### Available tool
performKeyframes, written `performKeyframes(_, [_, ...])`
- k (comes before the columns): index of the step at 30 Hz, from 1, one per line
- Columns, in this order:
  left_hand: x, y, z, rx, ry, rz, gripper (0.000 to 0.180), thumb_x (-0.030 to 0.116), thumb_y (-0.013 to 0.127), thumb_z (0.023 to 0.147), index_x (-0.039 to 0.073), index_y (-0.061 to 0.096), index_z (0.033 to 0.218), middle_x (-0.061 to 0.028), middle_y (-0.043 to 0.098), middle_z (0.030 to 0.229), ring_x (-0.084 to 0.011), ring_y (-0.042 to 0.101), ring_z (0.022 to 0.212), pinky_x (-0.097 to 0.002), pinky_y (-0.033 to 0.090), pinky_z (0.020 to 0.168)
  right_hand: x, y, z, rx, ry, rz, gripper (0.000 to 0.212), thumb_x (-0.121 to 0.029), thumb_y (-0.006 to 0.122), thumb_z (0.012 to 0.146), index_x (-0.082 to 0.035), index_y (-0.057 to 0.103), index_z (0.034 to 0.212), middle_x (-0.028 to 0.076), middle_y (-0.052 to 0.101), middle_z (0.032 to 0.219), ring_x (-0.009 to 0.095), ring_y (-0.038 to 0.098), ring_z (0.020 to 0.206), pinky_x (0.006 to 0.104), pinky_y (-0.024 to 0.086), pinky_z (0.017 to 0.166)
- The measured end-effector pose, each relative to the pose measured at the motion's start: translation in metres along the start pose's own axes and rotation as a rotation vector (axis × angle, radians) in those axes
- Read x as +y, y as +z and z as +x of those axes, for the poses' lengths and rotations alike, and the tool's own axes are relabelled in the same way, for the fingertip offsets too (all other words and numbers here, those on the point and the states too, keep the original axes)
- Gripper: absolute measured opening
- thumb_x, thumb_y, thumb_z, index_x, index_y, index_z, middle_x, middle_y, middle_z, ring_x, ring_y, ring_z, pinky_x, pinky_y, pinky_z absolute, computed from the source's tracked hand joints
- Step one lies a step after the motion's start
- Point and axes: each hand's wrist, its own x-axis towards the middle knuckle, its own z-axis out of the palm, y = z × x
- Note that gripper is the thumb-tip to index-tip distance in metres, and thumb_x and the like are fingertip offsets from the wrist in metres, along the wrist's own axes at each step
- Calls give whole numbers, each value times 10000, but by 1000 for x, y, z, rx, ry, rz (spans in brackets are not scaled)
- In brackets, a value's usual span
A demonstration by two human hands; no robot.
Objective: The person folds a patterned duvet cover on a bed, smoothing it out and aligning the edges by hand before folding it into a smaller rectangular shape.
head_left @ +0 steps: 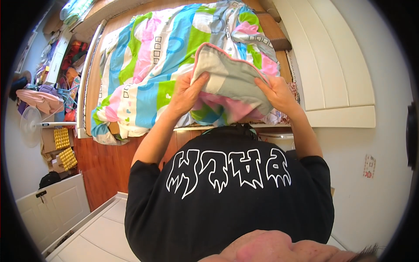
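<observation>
A grey, cream and pink cloth cover with pink piping along its edge point(235, 81) is stretched between my hands above the near side of the bed. My left hand point(187, 94) grips its left side, thumb on top. At the right side, my right hand point(276, 93) pinches the cloth in the same way. The cover's lower part is blurred and hangs in folds; whether it joins the bedding below, I cannot tell. Beneath it, a crumpled quilt point(170, 48) with blue, green, pink and white patterns spreads over the bed.
A pale bed frame point(81, 109) edges the bed on the left. A cream panelled board point(340, 65) stands on the right by the wall. Left of the bed are a white fan point(31, 126), yellow egg trays point(62, 138) and piled clothes point(41, 101). Reddish wooden floor point(104, 168) lies nearby.
</observation>
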Motion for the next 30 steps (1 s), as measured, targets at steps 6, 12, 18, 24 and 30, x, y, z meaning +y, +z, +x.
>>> performKeyframes(6, [57,-6,-6,-340,263,285,342,98,674,761,-6,605,1080,-60,628,999,-95,553,919,-266,450,791,-44,-11,-13,146,-337,46,218,-150,590,848,-9,612,1014,110,647,824,167,590,735,304,462,671])
performKeyframes(12, [50,-17,1,-381,-151,-165,393,90,734,705,-9,604,1062,-42,638,1005,-96,587,871,-258,469,816,-41,-27,-25,112,-361,277,209,-97,579,834,28,614,997,110,650,860,150,600,767,294,468,708])
performKeyframes(18, [66,7,-16,-389,-30,51,288,147,659,786,34,586,1041,18,614,843,-19,542,742,-176,446,636,-37,-28,-24,10,-336,184,222,-116,597,843,30,601,1010,12,598,847,61,516,780,237,421,659])
performKeyframes(24, [35,-1,-10,-376,-140,333,354,168,659,776,-5,581,1075,-3,610,939,-60,529,872,-230,438,783,-28,-15,-13,179,-353,96,194,-71,532,843,23,585,1005,44,586,797,83,499,752,242,411,672])
performKeyframes(30, [30,8,3,-294,-173,137,400,76,706,719,24,582,1095,-21,631,956,-80,571,869,-248,472,763,-16,-16,8,188,-316,-5,109,-83,535,833,5,552,896,48,515,694,99,463,658,250,380,594])
